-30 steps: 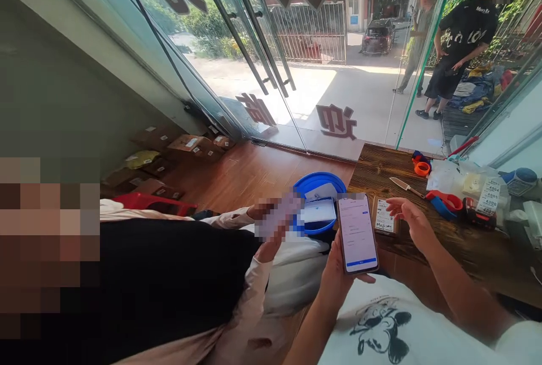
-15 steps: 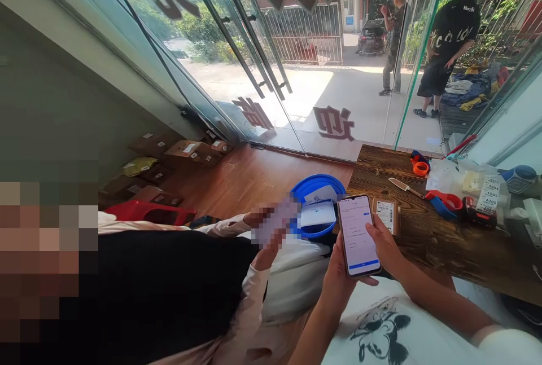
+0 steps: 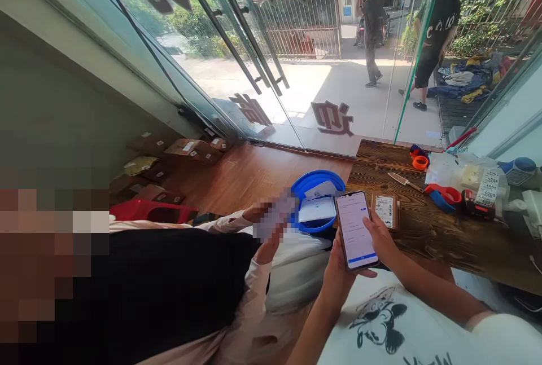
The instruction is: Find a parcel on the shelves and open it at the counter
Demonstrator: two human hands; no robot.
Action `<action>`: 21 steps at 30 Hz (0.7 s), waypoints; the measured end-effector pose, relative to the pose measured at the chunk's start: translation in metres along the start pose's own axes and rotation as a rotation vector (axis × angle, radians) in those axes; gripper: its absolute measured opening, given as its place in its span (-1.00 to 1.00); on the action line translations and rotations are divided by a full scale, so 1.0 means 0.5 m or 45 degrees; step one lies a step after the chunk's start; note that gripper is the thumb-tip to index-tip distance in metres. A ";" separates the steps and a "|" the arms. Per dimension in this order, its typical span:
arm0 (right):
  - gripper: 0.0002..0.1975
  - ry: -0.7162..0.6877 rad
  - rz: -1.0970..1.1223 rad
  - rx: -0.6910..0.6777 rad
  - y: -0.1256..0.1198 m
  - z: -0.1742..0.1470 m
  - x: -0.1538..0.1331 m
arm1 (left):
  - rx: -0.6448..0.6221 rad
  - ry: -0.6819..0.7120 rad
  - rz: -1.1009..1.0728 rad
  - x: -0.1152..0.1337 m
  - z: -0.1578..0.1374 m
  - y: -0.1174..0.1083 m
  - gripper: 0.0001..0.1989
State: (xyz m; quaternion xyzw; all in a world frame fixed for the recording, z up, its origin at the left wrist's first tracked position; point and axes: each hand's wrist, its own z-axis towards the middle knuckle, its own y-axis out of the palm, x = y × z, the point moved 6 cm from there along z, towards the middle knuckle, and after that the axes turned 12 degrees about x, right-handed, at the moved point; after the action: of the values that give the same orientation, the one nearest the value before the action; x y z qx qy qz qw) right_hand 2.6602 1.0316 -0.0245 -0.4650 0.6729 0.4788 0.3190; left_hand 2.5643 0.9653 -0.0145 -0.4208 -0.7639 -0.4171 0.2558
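Fingers of the left hand [image 3: 336, 266] curl around the white-screened smartphone [image 3: 355, 230], held upright before the chest; the right hand [image 3: 381, 235] grips its right edge, beside the dark wooden tabletop [image 3: 427, 241] whose near edge has bare space.

White T-shirt [image 3: 381, 325] with black cartoon print, forearms bare.

Phone [image 3: 355, 229]: glossy glass screen, lit. Counter [image 3: 440, 235]: dark wood, rough open grain, matt. Basin [image 3: 315, 184]: smooth blue plastic. Doors [image 3: 237, 66]: clear glass with brushed metal handles. Floor [image 3: 249, 176]: smooth wood boards, slight sheen.
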 end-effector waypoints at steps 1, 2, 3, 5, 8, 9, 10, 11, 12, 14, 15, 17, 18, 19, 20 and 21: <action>-0.41 0.012 0.009 -0.007 -0.003 0.004 0.006 | -0.037 -0.010 -0.045 -0.001 0.000 0.003 0.03; -0.41 0.019 0.019 -0.010 -0.006 0.007 0.010 | -0.071 -0.017 -0.085 -0.002 0.000 0.006 0.02; -0.41 0.020 0.028 -0.007 -0.009 0.009 0.014 | -0.097 -0.018 -0.116 -0.002 0.000 0.008 0.02; -0.40 0.017 0.036 0.006 -0.012 0.012 0.018 | -0.110 -0.009 -0.134 0.000 0.000 0.009 0.03; -0.39 -0.005 0.040 0.049 -0.012 0.010 0.014 | -0.098 -0.002 -0.111 0.005 -0.002 0.011 0.06; -0.39 -0.015 0.046 0.072 -0.012 0.008 0.011 | -0.091 -0.003 -0.101 0.007 -0.003 0.012 0.06; -0.39 -0.025 0.056 0.091 -0.011 0.006 0.008 | -0.084 -0.004 -0.091 0.008 -0.003 0.013 0.05; -0.40 -0.032 0.066 0.102 -0.010 0.004 0.006 | -0.079 -0.004 -0.086 0.009 -0.003 0.013 0.03; -0.41 -0.039 0.077 0.108 -0.008 0.003 0.004 | -0.073 -0.004 -0.085 0.009 -0.002 0.012 0.00; -0.43 -0.047 0.097 0.086 -0.003 0.002 0.006 | -0.058 -0.004 -0.102 0.006 0.003 0.007 -0.05; -0.43 -0.055 0.113 0.067 0.001 0.004 0.011 | -0.050 -0.001 -0.123 0.004 0.007 0.003 -0.05; -0.38 -0.081 0.158 0.034 0.004 0.015 0.029 | -0.033 0.004 -0.176 0.001 0.016 -0.005 -0.02; -0.32 -0.095 0.177 0.031 0.003 0.024 0.043 | -0.021 0.003 -0.196 -0.001 0.020 -0.010 -0.01; -0.27 -0.107 0.172 0.049 -0.003 0.036 0.062 | -0.002 0.004 -0.215 -0.002 0.024 -0.014 0.00; -0.22 -0.126 0.119 0.113 -0.017 0.051 0.083 | 0.020 0.004 -0.230 -0.002 0.028 -0.018 0.00; -0.20 -0.142 0.019 0.214 -0.039 0.067 0.107 | 0.043 0.006 -0.242 -0.002 0.030 -0.022 -0.01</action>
State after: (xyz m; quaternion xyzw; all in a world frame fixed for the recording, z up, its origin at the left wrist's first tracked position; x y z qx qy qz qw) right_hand 2.6584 1.0440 -0.0894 -0.4042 0.6954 0.4483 0.3901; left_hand 2.5546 0.9744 -0.0278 -0.3409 -0.8067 -0.4277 0.2240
